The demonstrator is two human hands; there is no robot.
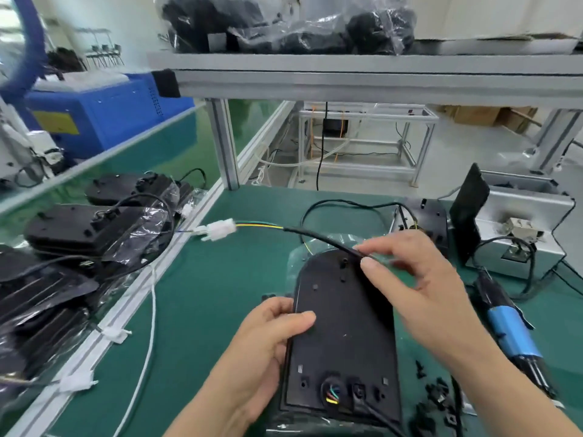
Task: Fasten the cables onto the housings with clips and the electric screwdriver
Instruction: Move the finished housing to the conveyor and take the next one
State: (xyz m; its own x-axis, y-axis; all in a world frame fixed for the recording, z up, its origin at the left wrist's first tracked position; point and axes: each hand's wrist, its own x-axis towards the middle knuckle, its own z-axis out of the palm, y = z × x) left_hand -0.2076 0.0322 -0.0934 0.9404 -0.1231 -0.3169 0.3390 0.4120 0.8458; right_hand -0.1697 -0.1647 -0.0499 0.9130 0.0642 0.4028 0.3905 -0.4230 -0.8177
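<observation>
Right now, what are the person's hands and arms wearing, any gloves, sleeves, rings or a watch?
Nothing shows. The left hand and the right hand are bare, with no gloves or rings, and the nails are short and unpainted. The left forearm and the right forearm are bare to the picture's lower edge: no sleeve, watch or wristband in view.

1 black housing [340,326], rounded at its far end, is being gripped at its left edge by the left hand [274,329]. The right hand [419,279] is pinching a black cable [318,237] over that end, its wires running to a white connector [220,230]. Black clips [435,392] are lying scattered beside the blue-banded electric screwdriver [511,332].
</observation>
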